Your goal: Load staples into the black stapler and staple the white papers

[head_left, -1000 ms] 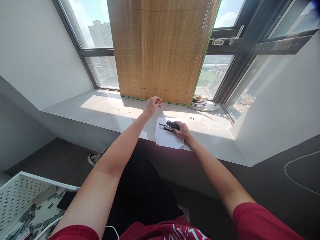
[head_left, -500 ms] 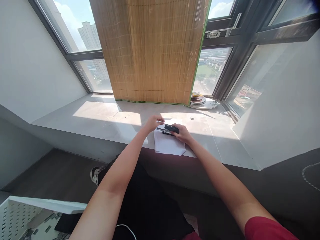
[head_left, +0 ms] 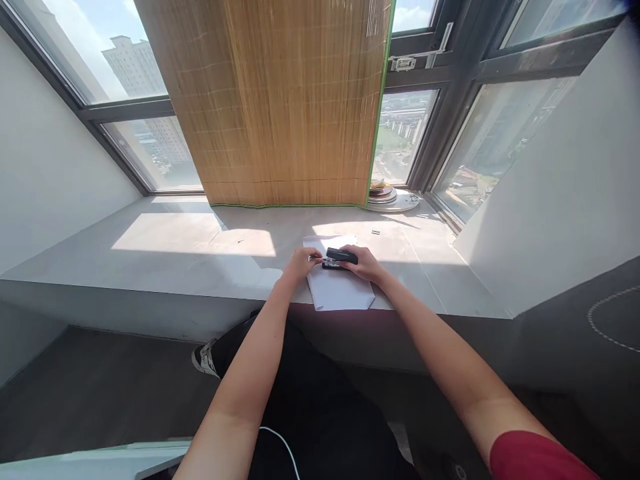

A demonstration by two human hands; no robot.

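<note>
Changed position: left grip (head_left: 303, 262) is now at the metal end of the stapler (head_left: 342, 255), against a spot near the foot of the blind (head_left: 295, 107) one second ago. Right grip (head_left: 367, 263) keeps its place at the other end of the stapler. The view itself is turned, and less of the white basket (head_left: 100, 460) shows at lower left.

Right grip: fingers wrapped round the rear of the stapler, clamped on it. Left grip: fingertips drawn in close at the bright metal part; I cannot tell whether they pinch it, hold something small or only touch.

Stapler: black, over the upper part of the white paper (head_left: 340, 293), between my two grips. Its top and its base stand apart, with metal showing between them toward my left.

Paper: flat on the pale windowsill (head_left: 240, 277), near edge at the sill's front edge, one near corner folded or cut off at a slant; which, I cannot tell.

Surroundings: two small grey strips (head_left: 375, 232) lie on the sill beyond my right grip. Stacked plates (head_left: 383, 197) sit farther back, by the blind's right edge. Sunlight falls in patches along the sill. Below, a white cable (head_left: 283, 443) curves over my dark trousers (head_left: 320, 413).
</note>
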